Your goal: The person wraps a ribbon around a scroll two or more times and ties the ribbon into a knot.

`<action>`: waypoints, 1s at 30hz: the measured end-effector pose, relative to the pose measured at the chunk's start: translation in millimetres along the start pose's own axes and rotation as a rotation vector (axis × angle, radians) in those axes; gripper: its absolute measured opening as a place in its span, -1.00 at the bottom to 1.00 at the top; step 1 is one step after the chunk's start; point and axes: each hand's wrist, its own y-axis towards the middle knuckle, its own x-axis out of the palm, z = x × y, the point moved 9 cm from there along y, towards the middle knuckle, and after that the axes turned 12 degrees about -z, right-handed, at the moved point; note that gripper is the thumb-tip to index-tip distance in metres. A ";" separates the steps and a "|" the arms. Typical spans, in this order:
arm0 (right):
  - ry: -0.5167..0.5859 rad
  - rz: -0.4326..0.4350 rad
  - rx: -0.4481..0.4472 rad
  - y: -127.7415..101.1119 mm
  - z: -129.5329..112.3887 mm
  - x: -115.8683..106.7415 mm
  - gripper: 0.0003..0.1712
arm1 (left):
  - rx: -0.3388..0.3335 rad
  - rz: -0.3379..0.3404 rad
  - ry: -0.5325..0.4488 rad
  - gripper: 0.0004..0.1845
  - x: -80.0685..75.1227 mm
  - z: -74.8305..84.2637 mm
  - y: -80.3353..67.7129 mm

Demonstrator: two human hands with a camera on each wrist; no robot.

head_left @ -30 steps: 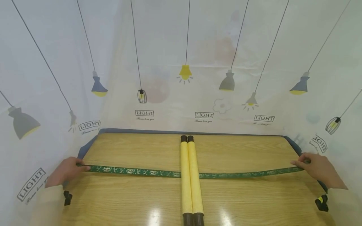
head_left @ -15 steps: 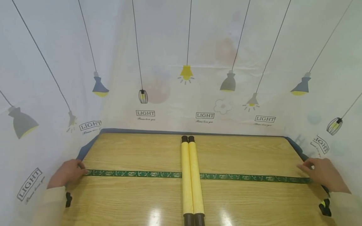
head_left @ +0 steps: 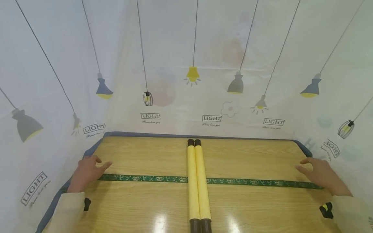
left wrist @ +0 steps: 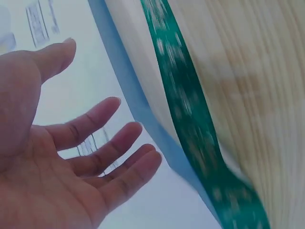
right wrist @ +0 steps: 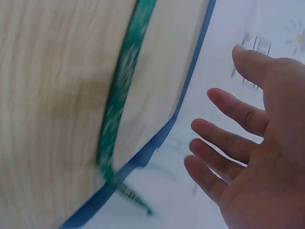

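A green ribbon [head_left: 137, 178] with a pale printed pattern lies straight across the wooden table, running under two yellow rolls [head_left: 195, 183] with dark brown ends. My left hand [head_left: 88, 170] hovers over the ribbon's left part, fingers spread and holding nothing. In the left wrist view the ribbon [left wrist: 183, 100] passes beside that hand, apart from the fingertips. Above the ribbon's right part is my right hand [head_left: 319, 173], likewise loose and holding nothing. In the right wrist view the ribbon's end [right wrist: 131, 193] hangs over the table edge.
The wooden table [head_left: 145, 207] has a blue edge [head_left: 172, 135]. A white sheet [head_left: 175, 38] printed with lamps surrounds it at the back and sides. Small black objects sit near the left sleeve [head_left: 87, 204] and the right sleeve [head_left: 326, 210].
Both hands have let go of the ribbon, which has come down flat on the table. The left hand has moved right and a little up; the right hand has shifted slightly inward.
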 end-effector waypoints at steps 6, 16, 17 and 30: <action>0.044 -0.003 -0.087 11.0 -49.4 11.9 -0.40 | 0.038 0.009 -0.049 -0.25 22.0 45.8 2.2; 0.061 -0.043 -0.193 22.2 -114.1 41.3 -0.47 | 0.035 -0.077 -0.131 -0.39 63.9 111.0 2.9; 0.063 -0.048 -0.195 22.8 -117.5 43.6 -0.47 | 0.033 -0.080 -0.134 -0.41 66.7 115.5 2.7; 0.063 -0.136 -0.077 22.5 -142.5 68.1 -0.58 | 0.005 -0.139 -0.133 -0.42 98.5 148.7 -1.4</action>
